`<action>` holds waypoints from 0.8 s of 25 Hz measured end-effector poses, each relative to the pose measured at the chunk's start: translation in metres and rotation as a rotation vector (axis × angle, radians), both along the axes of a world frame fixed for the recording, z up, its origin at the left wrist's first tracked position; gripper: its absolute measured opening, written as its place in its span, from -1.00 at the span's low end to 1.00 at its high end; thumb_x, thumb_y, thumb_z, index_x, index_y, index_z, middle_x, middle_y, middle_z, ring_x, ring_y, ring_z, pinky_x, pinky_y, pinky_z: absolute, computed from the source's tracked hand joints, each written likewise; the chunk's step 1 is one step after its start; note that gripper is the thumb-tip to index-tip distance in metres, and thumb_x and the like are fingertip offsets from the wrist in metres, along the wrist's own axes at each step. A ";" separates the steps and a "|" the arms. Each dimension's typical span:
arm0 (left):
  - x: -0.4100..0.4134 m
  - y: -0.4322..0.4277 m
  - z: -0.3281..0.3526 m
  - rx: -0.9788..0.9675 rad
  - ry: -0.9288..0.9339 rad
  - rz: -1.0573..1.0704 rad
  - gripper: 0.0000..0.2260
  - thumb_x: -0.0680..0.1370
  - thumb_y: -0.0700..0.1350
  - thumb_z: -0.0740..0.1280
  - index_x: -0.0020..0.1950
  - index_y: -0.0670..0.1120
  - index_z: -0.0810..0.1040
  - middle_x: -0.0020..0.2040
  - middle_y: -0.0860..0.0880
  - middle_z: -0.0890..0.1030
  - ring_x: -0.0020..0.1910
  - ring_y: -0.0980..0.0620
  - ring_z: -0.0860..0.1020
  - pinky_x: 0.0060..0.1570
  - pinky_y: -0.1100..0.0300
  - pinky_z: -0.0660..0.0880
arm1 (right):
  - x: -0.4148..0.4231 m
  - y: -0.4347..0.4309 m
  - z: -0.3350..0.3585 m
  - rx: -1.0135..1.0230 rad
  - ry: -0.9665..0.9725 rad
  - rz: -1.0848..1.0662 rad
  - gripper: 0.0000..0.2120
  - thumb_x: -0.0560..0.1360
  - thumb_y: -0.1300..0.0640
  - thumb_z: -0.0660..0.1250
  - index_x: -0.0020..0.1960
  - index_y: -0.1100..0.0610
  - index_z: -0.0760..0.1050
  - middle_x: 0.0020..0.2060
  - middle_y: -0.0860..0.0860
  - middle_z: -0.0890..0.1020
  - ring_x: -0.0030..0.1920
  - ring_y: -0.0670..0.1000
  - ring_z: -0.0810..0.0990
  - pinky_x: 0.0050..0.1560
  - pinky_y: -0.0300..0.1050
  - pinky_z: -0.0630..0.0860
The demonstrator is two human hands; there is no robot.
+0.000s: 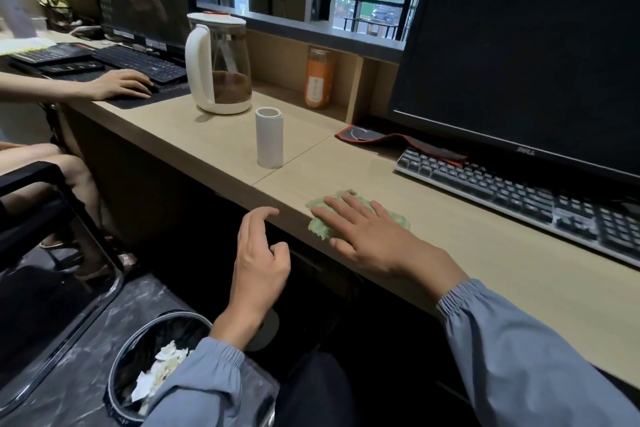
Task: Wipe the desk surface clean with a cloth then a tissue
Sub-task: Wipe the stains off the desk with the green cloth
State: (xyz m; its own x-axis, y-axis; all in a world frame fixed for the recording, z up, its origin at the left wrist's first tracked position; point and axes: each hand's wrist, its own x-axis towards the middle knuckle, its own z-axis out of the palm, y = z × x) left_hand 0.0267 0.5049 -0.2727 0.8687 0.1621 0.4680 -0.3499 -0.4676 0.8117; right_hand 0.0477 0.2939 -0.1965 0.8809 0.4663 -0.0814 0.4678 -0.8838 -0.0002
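Note:
A crumpled green cloth (320, 227) lies on the light wooden desk (485, 246) near its front edge. My right hand (374, 236) presses flat on the cloth with fingers spread and straight. My left hand (259, 260) hovers just off the desk's front edge, fingers loosely curled, holding nothing. A white roll of tissue (269, 137) stands upright on the desk, behind and to the left of the cloth.
A keyboard (519, 194) and a dark monitor (526, 55) sit at the right. A kettle (220, 64) and an orange bottle (318, 78) stand at the back. Another person's hand (121, 84) rests on a mouse at left. A bin (156, 364) with paper waste stands below.

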 end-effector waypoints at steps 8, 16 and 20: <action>0.005 0.019 -0.010 -0.047 0.022 0.054 -0.55 0.50 -0.39 0.29 0.33 -0.04 0.45 0.27 0.05 0.46 0.32 0.04 0.45 0.35 -0.03 0.44 | 0.036 0.058 -0.013 -0.076 -0.140 -0.020 -0.41 0.70 -0.03 0.01 0.63 -0.11 -0.20 0.64 -0.01 -0.10 0.62 0.18 -0.14 0.51 0.35 -0.01; 0.017 0.044 -0.004 -0.007 -0.007 0.116 -0.57 0.50 -0.38 0.29 0.31 -0.05 0.46 0.27 0.04 0.47 0.32 0.06 0.45 0.36 0.26 0.33 | 0.062 0.112 -0.013 -0.115 -0.197 -0.015 -0.41 0.69 0.02 -0.04 0.64 -0.07 -0.24 0.64 0.01 -0.11 0.62 0.20 -0.13 0.52 0.33 0.00; 0.016 0.035 0.000 -0.004 -0.002 0.088 -0.58 0.51 -0.38 0.29 0.32 -0.06 0.46 0.27 0.04 0.46 0.32 0.07 0.44 0.32 0.41 0.28 | 0.046 0.100 -0.018 -0.161 -0.271 -0.014 -0.36 0.67 0.10 -0.01 0.63 -0.03 -0.28 0.64 0.03 -0.10 0.62 0.20 -0.12 0.52 0.28 0.04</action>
